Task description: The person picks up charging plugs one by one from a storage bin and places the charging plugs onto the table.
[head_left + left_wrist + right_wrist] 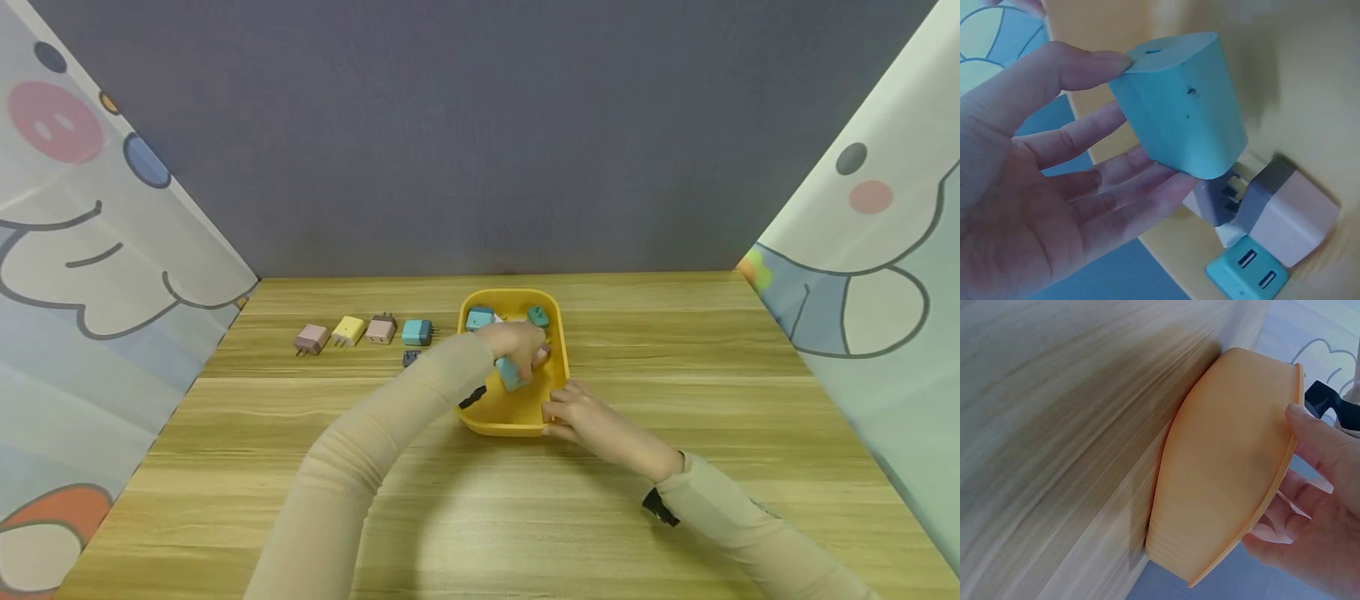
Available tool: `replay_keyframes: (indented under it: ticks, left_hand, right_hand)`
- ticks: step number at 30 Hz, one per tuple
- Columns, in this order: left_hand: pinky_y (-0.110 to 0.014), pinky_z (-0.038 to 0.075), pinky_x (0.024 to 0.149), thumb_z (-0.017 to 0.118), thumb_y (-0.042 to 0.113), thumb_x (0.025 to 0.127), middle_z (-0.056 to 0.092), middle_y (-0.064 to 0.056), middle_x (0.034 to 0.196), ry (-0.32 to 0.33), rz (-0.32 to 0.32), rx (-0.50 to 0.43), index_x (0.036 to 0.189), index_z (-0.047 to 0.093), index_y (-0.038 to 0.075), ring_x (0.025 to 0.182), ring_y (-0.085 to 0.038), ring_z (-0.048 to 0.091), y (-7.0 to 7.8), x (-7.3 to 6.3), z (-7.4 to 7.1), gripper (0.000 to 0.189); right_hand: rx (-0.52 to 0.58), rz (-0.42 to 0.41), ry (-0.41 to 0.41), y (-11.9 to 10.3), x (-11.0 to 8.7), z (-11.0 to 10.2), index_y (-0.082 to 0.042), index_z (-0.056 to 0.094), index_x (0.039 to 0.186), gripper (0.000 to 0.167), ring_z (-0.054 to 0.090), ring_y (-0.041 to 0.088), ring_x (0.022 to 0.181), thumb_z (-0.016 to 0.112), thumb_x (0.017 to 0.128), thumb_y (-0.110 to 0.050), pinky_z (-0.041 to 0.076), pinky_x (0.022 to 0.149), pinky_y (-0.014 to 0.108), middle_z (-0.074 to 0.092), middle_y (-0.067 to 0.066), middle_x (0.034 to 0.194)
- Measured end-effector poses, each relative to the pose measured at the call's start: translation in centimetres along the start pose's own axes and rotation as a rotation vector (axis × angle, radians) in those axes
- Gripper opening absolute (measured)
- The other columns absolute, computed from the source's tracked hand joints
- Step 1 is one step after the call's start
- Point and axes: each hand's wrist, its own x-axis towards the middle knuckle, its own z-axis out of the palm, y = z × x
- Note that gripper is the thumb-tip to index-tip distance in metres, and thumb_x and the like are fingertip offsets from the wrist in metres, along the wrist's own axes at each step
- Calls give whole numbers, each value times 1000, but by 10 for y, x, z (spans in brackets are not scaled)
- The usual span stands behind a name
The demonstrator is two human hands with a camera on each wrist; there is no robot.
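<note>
The bin (510, 431) stands on the worktop (675, 350), near a panel (495, 142) along the far edge. Four adapters (381, 331) lie in a row left of it; a fifth piece (410, 357) lies nearer, at the row's right end. Other adapters lie inside the bin.

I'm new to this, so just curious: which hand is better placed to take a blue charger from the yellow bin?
Probably the left hand: it holds a blue charger between thumb and fingers, while the right hand grips the yellow bin by its rim.
</note>
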Motion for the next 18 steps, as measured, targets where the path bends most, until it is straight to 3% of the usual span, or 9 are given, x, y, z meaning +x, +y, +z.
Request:
replay_keyframes:
  ticks: [9, 13, 18]
  left_hand:
    - [-20, 26, 46, 60, 4, 75, 32, 2, 53, -14, 81, -85, 58, 37, 12, 49, -9, 25, -1, -10, -6, 29]
    - [-21, 25, 46, 59, 4, 77, 30, 2, 53, -8, 94, -84, 60, 38, 11, 48, -9, 22, 0, -19, -10, 28]
    - [-23, 20, 48, 60, 8, 80, 18, 1, 55, 12, 102, -62, 60, 28, 12, 49, -10, 14, 0, -30, -15, 38]
  right_hand:
    - [1, -4, 1, 0, 0, 0, -14, 52, 73, 14, 45, 15, 79, 64, 78, -18, 33, 92, 53, 45, -6, 73]
    - [-1, -6, 1, 0, 0, 0, -14, 52, 74, 14, 45, 15, 79, 64, 78, -17, 33, 92, 53, 45, -6, 73]
    - [-4, -4, -2, 1, 0, 1, -14, 52, 74, 13, 43, 12, 74, 64, 79, -17, 33, 92, 53, 44, -6, 73]
